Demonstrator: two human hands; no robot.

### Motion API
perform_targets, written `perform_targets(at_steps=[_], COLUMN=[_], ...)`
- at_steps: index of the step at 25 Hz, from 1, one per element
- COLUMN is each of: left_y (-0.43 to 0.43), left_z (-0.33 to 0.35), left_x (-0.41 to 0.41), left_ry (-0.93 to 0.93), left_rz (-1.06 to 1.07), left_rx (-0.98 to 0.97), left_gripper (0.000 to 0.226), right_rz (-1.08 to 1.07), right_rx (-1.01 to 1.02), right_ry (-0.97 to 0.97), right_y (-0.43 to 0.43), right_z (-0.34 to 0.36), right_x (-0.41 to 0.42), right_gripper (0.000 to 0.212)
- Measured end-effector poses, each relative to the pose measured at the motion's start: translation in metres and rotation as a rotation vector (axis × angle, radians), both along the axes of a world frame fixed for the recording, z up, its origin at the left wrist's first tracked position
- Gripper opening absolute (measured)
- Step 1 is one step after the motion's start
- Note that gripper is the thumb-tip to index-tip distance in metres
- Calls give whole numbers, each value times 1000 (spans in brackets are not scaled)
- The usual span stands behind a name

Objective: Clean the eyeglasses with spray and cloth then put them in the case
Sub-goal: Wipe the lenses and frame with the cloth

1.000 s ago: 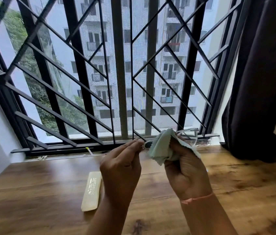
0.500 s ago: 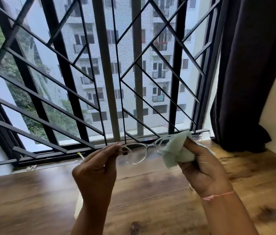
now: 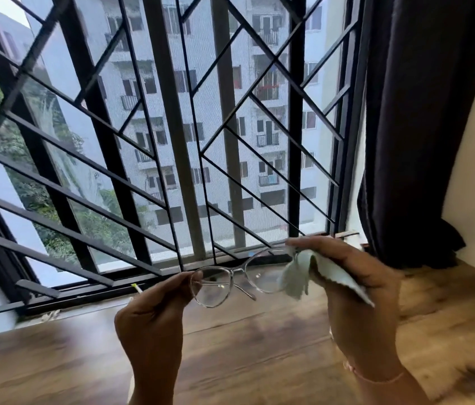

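Clear-framed eyeglasses (image 3: 218,285) are held up above the wooden table (image 3: 259,340), in front of the window. My left hand (image 3: 154,323) pinches the left end of the frame. My right hand (image 3: 356,299) grips a pale green cloth (image 3: 300,273) wrapped over the right lens and the right end of the frame. Both lenses face me; the left one is bare, the right one partly covered by the cloth. A sliver of the cream case (image 3: 130,390) shows beside my left wrist. No spray bottle is in view.
A black window grille (image 3: 172,141) rises right behind the glasses. A dark curtain (image 3: 411,127) hangs at the right, down to the table. A small white and yellow stick (image 3: 136,287) lies on the window track.
The cloth slid from the left lens across to the right end of the frame, baring the left lens. Both hands rose and spread apart. The view tilted up, hiding most of the case.
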State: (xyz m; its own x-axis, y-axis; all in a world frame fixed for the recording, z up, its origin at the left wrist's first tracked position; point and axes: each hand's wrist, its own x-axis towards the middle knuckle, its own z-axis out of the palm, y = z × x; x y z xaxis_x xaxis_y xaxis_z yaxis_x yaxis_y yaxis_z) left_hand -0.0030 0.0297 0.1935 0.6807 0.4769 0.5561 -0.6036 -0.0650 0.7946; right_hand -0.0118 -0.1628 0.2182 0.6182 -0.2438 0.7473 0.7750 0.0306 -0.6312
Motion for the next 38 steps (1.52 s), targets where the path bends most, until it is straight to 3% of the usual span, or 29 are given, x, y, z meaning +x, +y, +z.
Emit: perform_targets(at_steps=[2,5,7,12,15,17,22,26,33,38], left_y=[0,5,11,30,31,36,4,-30,-25,-12], left_z=[1,-1,-4,-3,16,31,52,35,28,27], left_x=[0,3,7,12,2,-11,-27,-22,-16,-16], left_ry=[2,27,122,489,449,436,42,-58,-137,-219], left_rz=[-86,-199,-235,-159,-51,-42,-14,-56,79,232], left_rx=[-110,-215,-163,595,990,1074,897,1004,856,662], left_gripper=[31,33,38,47,64,71,33,26,17,12], right_rz=[7,157,280,6,-54,-133,-261,-273,-220,-187], right_rx=[-160,-38,-57,-469,-458,-507,-643,-626,-561,-447], right_ry=[-64,11,68,96,115,97,-18,-75,-33,118], right_y=[-2,-3,-4,-4,-3,-4,2,10,-4,-35], right_z=[-2,0,2,-7,-10,-12,-13,-11,-4,4], right_x=[-1,-1,-2,-2,0,2,3,-4,-9,-11], right_gripper=[40,28,42,56,52,57,60,48,52,35])
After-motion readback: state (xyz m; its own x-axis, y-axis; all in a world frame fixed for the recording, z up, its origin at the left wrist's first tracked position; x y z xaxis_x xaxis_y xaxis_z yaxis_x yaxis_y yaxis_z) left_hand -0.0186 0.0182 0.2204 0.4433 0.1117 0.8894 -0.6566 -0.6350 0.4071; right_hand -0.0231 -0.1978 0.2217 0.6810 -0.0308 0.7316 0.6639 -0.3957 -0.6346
